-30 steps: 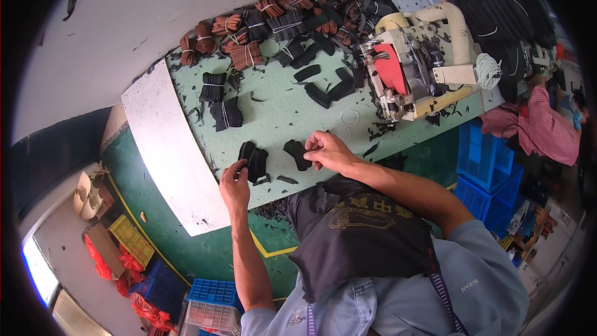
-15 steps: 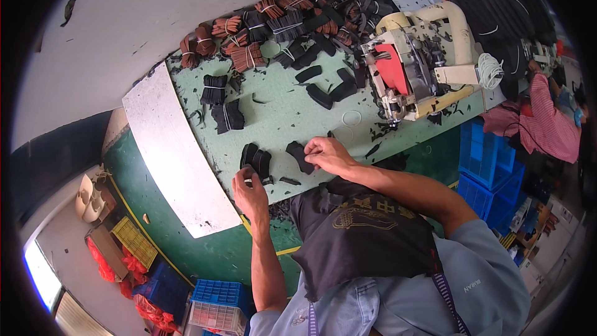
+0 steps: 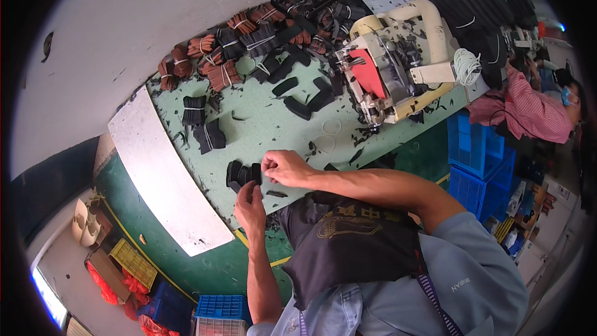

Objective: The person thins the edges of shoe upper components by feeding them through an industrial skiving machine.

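A small row of dark curved pieces (image 3: 235, 175) stands on the green tabletop, close to its near edge. At its right end is one more black piece (image 3: 256, 173), upright. My left hand (image 3: 250, 205) comes from below, its thumb and fingers closed on the lower end of that piece. Just to the right, my right hand (image 3: 287, 168) has bent, closed fingers, their tips beside the same piece. Whether anything is between the right fingertips is too small to tell. A dark sliver (image 3: 276, 194) lies below the right hand.
Tied bundles (image 3: 222, 76) of brown and black strips lie along the wall. Loose black pieces (image 3: 298, 108) sit mid-table. A machine with a red plate (image 3: 368, 73) stands at the right. A white board (image 3: 168, 174) borders the left. Beyond the machine, a person in a checked sleeve (image 3: 538, 109) works.
My right hand has moved left with the black piece, which now stands at the row's right end. My left fingers have come onto it. The whole view has shifted slightly.
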Tool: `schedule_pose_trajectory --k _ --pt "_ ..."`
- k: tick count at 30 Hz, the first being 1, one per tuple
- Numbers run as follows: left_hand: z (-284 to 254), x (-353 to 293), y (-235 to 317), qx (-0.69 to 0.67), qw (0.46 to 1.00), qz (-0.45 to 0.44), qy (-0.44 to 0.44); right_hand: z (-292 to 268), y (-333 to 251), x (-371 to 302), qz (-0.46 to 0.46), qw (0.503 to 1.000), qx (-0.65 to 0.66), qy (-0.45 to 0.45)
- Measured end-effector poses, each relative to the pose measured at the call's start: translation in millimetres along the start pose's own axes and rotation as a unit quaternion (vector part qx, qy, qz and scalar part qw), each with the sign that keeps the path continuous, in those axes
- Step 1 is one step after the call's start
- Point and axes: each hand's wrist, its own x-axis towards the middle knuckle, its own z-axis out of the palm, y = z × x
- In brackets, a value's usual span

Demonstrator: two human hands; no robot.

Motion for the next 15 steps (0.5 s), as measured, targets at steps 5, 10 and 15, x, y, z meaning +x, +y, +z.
schedule_pose_trajectory --k 5,10,15 --pt "7.6 11.5 21.4 0.264 0.955 0.102 0.088 -54.4 4.0 15.5 -0.153 0.93 -0.225 0.248" --pt "24.2 16.3 16.6 0.391 0.905 0.149 0.082 -105.2 7.1 31.1 -0.09 0.887 -0.369 0.264" --pt "25.4 24.0 17.9 0.382 0.904 0.169 0.086 -102.3 13.9 34.9 -0.064 0.879 -0.42 0.218"
